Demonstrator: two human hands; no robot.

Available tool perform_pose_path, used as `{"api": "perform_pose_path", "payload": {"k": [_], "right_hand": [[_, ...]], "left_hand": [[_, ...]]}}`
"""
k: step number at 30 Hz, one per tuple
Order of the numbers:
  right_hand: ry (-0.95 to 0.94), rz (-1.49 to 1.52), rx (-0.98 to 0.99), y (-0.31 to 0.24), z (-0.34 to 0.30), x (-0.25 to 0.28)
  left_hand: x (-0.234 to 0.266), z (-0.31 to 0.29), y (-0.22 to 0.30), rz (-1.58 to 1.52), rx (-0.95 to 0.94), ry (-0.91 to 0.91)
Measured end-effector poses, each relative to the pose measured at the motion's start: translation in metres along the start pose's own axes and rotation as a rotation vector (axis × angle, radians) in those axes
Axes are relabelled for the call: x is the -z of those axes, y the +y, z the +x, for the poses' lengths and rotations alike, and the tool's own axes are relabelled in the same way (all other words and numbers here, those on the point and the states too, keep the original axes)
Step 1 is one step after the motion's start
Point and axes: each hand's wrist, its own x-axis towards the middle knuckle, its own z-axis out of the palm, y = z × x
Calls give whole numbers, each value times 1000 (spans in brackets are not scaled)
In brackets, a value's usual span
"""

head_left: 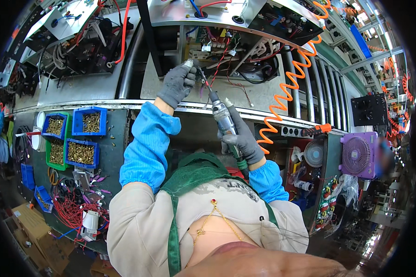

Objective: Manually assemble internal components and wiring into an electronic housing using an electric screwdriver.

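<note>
My right hand [243, 138], in a grey glove, is wrapped round a power screwdriver [224, 121] with a clear-and-grey body and a green lower end. Its thin bit slants up and left toward an open metal chassis [167, 44] holding circuit boards and wires. Beside the bit, my left hand [176, 85], gloved too, has its fingers curled and pressed together at the chassis's front opening. Whatever lies between those fingertips is too small to make out. Red twisted wires [222, 62] and white connectors [206, 47] hang by the bit.
An orange coiled hose [289, 87] drops to the right of the chassis, above metal rollers [311, 92]. At left, blue bins [88, 121] hold brass-coloured fasteners, near a heap of red wires [71, 207]. A second open chassis [74, 46] stands far left; a purple fan [358, 155] is at right.
</note>
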Motion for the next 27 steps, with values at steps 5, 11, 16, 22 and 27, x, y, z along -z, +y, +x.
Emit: {"api": "perform_pose_path", "payload": {"k": [5,11,16,22,27], "right_hand": [[-31,54,-42,-10,3,-2],[-49,-28,-53,-5,8,5],[-79,5,-115,-18,7,1],[-196,256,-69,-4,9,13],[-182,265,-97,3,9,15]], "left_hand": [[-13,-8,4,184,-8,103],[-17,-3,5,623,-166,295],[-21,-4,11,815,-177,303],[-11,6,15,1053,-456,-5],[-18,7,14,1019,-291,10]]}}
